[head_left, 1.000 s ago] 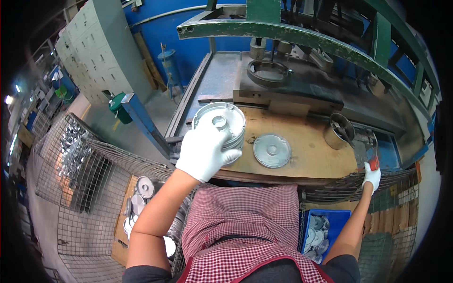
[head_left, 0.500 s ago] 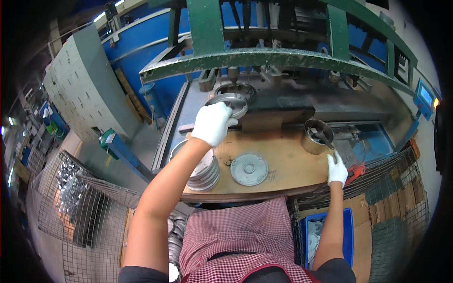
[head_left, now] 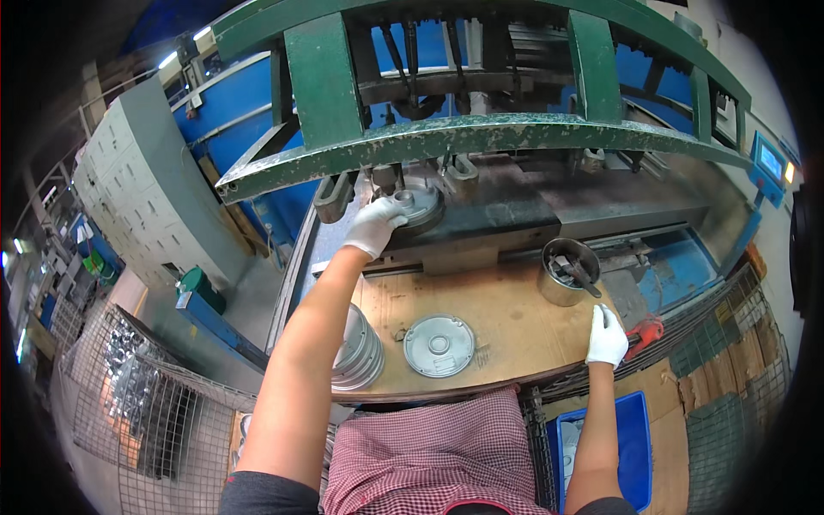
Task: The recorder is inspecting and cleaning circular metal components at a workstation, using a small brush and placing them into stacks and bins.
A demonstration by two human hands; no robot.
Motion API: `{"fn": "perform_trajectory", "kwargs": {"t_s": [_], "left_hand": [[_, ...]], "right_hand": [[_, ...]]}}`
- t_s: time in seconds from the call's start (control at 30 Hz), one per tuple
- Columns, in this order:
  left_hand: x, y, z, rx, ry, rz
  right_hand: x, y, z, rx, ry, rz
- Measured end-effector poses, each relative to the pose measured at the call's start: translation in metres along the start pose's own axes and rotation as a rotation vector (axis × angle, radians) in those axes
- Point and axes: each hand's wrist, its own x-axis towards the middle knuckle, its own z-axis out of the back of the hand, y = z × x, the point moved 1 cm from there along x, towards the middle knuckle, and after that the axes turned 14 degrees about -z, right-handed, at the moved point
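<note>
My left hand (head_left: 374, 227), in a white glove, grips the near-left edge of a round grey metal cover (head_left: 421, 202). This cover sits at the round fixture under the green press frame, and my fingers hide part of its rim. Nearer me, a second round metal cover (head_left: 439, 345) lies flat on the wooden board (head_left: 506, 322). Left of it stands a stack of similar covers (head_left: 356, 356), partly behind my forearm. My right hand (head_left: 607, 336), also gloved, rests at the board's right edge with its fingers stretched out, holding nothing visible. A metal pot (head_left: 563, 287) with small dark pieces stands just beyond it.
The green press frame (head_left: 481, 137) spans overhead. A red-handled tool (head_left: 645, 333) lies right of my right hand. Below are a blue bin (head_left: 635, 446) with metal parts and wire mesh cages (head_left: 163, 429). A blue control screen (head_left: 772, 163) stands far right.
My left hand has carried the metal cover forward from above the board's far edge onto the fixture. My right hand stays at the board's right edge. The whole view has shifted somewhat.
</note>
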Motion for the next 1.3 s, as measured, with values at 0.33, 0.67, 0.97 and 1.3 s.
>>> {"fn": "perform_trajectory", "kwargs": {"t_s": [0.33, 0.67, 0.97, 1.3], "left_hand": [[0.011, -0.024, -0.006, 0.066, 0.064, 0.19], [-0.007, -0.126, 0.061, 0.226, 0.232, -0.093], [-0.139, -0.249, 0.047, -0.272, 0.276, 0.184], [-0.17, -0.235, 0.001, -0.134, 0.441, 0.556]], "right_hand": [[-0.005, 0.01, 0.006, -0.069, -0.006, -0.024], [0.021, -0.008, 0.039, 0.327, -0.113, -0.025], [0.053, -0.088, 0.037, 0.34, -0.151, -0.372], [-0.082, 0.093, 0.044, -0.399, 0.938, 0.279]]}}
